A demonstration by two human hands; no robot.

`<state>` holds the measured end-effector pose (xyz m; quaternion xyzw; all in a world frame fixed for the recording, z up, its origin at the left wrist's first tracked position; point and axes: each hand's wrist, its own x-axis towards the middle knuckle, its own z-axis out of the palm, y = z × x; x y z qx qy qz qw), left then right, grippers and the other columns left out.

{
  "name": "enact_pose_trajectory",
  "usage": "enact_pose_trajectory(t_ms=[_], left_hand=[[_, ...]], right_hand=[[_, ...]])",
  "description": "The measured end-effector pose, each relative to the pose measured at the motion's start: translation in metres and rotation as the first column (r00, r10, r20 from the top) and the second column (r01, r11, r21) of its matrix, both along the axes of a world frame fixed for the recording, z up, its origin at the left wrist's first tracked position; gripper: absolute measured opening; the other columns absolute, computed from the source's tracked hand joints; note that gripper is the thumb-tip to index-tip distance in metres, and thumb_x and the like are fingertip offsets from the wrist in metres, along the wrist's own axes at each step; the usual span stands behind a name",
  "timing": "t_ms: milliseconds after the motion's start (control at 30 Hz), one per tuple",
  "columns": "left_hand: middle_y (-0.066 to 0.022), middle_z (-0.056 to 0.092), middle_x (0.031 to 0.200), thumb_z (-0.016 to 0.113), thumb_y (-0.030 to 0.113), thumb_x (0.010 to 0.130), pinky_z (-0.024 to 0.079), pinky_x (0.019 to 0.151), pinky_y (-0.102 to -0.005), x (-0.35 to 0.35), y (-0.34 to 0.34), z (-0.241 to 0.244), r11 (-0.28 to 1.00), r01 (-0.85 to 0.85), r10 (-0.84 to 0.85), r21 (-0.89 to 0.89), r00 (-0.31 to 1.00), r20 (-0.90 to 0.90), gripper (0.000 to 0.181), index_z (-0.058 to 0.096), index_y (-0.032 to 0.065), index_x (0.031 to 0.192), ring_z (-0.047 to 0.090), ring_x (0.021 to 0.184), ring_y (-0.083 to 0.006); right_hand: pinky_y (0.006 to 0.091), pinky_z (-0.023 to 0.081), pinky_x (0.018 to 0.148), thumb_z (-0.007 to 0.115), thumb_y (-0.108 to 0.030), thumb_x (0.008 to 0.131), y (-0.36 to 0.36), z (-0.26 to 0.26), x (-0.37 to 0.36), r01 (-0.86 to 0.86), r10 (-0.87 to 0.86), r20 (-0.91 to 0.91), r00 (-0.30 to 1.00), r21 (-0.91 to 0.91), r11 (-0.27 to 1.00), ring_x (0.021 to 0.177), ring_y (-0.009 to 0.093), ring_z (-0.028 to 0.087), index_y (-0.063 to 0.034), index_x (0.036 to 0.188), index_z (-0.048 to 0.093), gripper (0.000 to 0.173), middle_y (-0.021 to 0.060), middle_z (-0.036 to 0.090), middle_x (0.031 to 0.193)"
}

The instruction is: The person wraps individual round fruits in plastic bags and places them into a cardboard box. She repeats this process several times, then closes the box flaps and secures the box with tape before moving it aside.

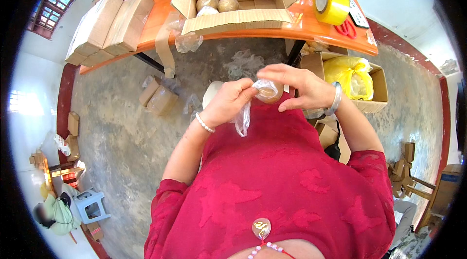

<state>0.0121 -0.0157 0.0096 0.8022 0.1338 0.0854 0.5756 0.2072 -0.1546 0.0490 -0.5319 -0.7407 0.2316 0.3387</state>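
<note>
My left hand [233,100] pinches the gathered neck of a thin clear plastic bag, whose loose end hangs below the fingers. In the bag, in front of my lap, is a round brown ball-like item [269,93]. Curved around its right side, my right hand [301,85] has its fingers and thumb apart; whether its fingertips touch the bag I cannot tell. On the orange table beyond stands an uncovered cardboard box [237,21] with several similar round wrapped items [228,5] at its left end.
Closed cartons [126,23] stand at the table's left; a yellow tape roll [331,2] and red-handled scissors [346,29] lie right. Below right is a carton with a yellow bag [348,76]. Small boxes [162,100] lie on the floor. A person [60,211] is far left, near a blue stool [90,206].
</note>
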Motion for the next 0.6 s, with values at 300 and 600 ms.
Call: enact_pose_trajectory(t_ms=[300, 600], left_hand=[[-0.0069, 0.059, 0.075, 0.051, 0.013, 0.090, 0.044, 0.061, -0.0305, -0.001, 0.011, 0.006, 0.972, 0.101, -0.099, 0.211, 0.995, -0.023, 0.015, 0.056, 0.0005, 0.096, 0.056, 0.067, -0.0195], [-0.0131, 0.063, 0.091, 0.061, -0.002, 0.074, 0.049, 0.070, -0.0343, 0.012, 0.010, -0.002, 0.700, -0.309, -0.046, 0.644, 0.880, 0.473, 0.019, 0.063, 0.0036, 0.092, 0.061, 0.081, -0.0317]], right_hand=[[0.0367, 0.050, 0.081, 0.075, -0.017, 0.068, 0.003, -0.009, -0.007, 0.044, -0.043, 0.023, 0.999, -0.062, 0.997, 0.093, 0.034, 0.060, -0.0036, 0.117, 0.054, 0.056, 0.0149, 0.059, 0.102], [0.0203, 0.050, 0.048, 0.070, -0.022, 0.081, 0.000, -0.022, -0.015, -0.072, -0.414, -0.659, 0.628, -0.579, 0.812, 0.061, 0.010, 0.061, 0.0009, 0.112, 0.057, 0.041, 0.0066, 0.063, 0.083]])
